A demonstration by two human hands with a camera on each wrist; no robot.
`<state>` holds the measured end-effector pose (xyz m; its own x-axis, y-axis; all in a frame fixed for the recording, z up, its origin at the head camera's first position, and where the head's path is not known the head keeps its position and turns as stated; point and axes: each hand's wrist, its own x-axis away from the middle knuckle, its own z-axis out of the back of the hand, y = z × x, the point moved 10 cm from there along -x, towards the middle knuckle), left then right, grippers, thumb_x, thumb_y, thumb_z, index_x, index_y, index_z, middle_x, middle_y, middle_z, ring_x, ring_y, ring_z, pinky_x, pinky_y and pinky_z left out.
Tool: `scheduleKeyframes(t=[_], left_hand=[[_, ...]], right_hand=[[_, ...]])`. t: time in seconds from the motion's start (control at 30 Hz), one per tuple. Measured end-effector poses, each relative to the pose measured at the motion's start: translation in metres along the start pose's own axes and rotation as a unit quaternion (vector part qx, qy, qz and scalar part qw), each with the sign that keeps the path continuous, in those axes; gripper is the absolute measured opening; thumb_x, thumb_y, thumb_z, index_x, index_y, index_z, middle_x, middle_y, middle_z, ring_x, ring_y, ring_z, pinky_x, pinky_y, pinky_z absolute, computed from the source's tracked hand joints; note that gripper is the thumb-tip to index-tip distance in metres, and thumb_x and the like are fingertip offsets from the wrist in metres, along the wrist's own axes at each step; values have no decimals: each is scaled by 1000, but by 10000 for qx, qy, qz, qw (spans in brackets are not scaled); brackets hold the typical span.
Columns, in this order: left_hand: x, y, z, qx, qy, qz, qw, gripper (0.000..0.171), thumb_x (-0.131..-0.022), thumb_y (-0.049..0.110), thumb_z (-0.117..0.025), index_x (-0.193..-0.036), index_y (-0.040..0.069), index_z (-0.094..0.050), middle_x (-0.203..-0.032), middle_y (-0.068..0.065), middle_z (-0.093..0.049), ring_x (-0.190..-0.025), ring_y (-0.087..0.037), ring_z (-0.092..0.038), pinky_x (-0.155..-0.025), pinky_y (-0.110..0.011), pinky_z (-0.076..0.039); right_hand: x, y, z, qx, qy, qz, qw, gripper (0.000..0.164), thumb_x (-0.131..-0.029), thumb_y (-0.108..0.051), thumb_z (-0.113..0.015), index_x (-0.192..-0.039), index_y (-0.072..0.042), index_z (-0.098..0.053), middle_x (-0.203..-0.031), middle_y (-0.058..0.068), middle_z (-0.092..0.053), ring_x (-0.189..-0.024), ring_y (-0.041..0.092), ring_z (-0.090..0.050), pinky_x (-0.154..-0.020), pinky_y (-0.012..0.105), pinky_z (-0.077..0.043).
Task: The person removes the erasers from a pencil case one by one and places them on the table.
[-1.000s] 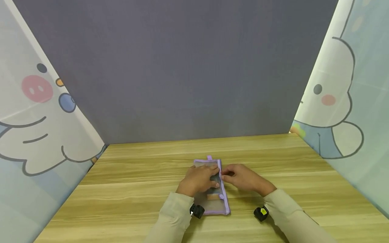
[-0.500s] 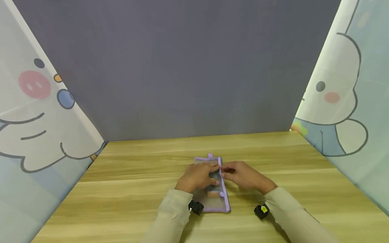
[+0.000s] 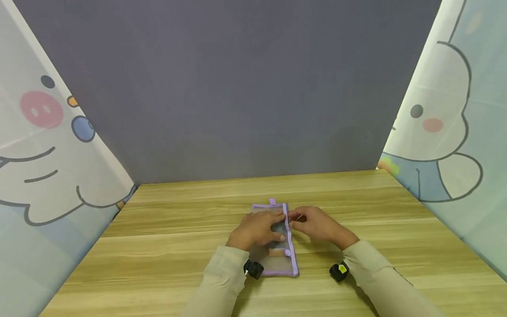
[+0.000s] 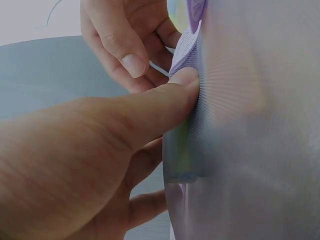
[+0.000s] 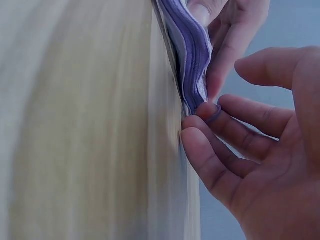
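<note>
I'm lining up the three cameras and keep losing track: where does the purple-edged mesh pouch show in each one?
Head: the purple-edged mesh pouch lies below centre, partly under the left hand.
Left wrist: its translucent face fills the right side.
Right wrist: its purple zip edge shows at top centre.
Shared landmark: the left hand, entering from the left in the left wrist view and from the top in the right wrist view.
</note>
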<state>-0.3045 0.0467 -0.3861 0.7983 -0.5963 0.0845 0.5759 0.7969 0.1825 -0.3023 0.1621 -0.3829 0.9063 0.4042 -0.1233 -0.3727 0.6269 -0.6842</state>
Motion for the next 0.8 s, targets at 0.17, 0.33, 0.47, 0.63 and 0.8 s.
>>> scheduleKeyframes(t=[0.17,0.33,0.47,0.63,0.8], left_hand=[[0,-1,-2,-14,-4,-9,10000,70,-90,53,-68,-153,34,-44,-159,17,-32,-144,-20,-35,-110,-55,-34],[-1,-4,-2,-5,41,40,10000,70,-90,54,-68,-152,36,-44,-159,19,-32,-144,-21,-36,-111,-58,-31],[-2,-5,-2,-5,67,103,9999,69,-89,54,-68,-152,37,-44,-159,19,-32,-143,-24,-37,-110,-59,-32],[-2,-4,-2,-9,106,152,9998,69,-89,53,-69,-152,36,-45,-158,19,-33,-143,-25,-38,-109,-60,-33],[-1,-3,-4,-36,34,210,9998,69,-90,53,-67,-152,36,-44,-159,19,-31,-144,-26,-36,-110,-59,-31]], right_hand=[[-1,3,2,35,74,9,10000,31,-99,-20,-62,-124,-2,-68,-116,6,-70,-103,20,-65,-87,41,-54],[-1,4,1,-40,17,37,10000,33,-100,-22,-62,-125,-1,-68,-116,7,-69,-103,20,-65,-86,40,-54],[-1,4,-1,-107,-88,42,9999,35,-101,-24,-61,-127,-1,-67,-116,7,-70,-102,20,-65,-85,40,-55],[-1,3,-1,-72,-82,87,9999,34,-100,-24,-62,-124,-1,-69,-115,6,-70,-101,18,-65,-85,38,-54],[0,1,-1,-71,-67,205,9997,33,-99,-22,-63,-121,0,-70,-113,7,-71,-99,18,-66,-84,37,-55]])
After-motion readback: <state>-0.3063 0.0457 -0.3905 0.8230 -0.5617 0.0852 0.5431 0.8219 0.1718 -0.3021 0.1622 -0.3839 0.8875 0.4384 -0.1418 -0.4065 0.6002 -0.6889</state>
